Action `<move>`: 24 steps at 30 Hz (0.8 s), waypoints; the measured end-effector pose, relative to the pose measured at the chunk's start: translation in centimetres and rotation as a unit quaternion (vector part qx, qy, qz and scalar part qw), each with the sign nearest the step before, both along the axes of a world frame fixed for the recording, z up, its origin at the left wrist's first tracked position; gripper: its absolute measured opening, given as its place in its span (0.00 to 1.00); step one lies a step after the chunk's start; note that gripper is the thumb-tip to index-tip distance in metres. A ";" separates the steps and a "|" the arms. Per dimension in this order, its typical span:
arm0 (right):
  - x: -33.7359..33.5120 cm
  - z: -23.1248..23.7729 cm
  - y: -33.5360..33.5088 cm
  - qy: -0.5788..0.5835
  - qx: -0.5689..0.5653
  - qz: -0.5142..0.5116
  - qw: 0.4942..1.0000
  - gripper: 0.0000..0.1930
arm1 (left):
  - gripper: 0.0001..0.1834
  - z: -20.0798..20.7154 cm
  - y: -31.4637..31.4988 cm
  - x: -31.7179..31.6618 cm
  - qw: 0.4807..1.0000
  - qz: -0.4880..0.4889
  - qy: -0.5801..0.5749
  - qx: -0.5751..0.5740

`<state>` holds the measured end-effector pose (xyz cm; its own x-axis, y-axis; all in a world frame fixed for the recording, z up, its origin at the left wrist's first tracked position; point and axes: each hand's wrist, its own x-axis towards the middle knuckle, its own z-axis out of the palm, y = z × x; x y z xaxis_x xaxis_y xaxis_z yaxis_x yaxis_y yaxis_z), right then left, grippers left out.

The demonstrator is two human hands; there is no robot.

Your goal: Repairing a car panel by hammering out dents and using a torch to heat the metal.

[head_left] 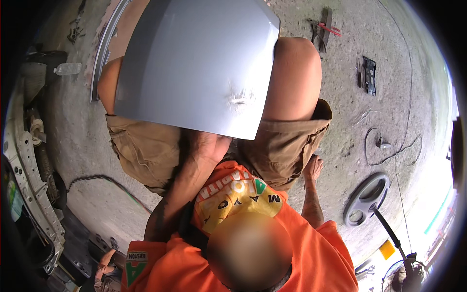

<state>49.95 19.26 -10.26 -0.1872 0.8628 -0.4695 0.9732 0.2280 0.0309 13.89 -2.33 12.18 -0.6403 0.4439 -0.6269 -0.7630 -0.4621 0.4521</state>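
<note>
Panel [194, 63] across the thighs [292, 82], left hand [215, 145] under its near edge

Silver-grey and gently curved, the panel lies over the squatting person's bare thighs, its near edge above the brown shorts [279, 146]. A scuffed patch [238, 100] marks its surface close to the near right corner. The left hand reaches beneath that near edge; its fingers are hidden, so whether they grip the panel cannot be told. The right hand [314, 168] is low beside the right leg of the shorts, apart from the panel; its grip cannot be made out either.

On the concrete floor [350, 141], beyond the right knee, lies a red-handled tool [330, 29], with a black plastic part [369, 76] farther right. A fan base [367, 199] stands to the right, and a clear bottle [68, 68] lies at far left.
</note>
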 end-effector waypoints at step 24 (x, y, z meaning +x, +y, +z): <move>-22.9 36.8 -4.7 0.495 -0.082 0.276 0.820 0.10 | 0.16 2.4 0.9 1.6 1.000 -0.009 -0.003 0.023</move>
<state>27.07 14.53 26.50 -0.8873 0.4587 0.0473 0.2496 0.5639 -0.7872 15.53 -1.42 14.54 -0.6278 0.4837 -0.6098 -0.7743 -0.4683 0.4256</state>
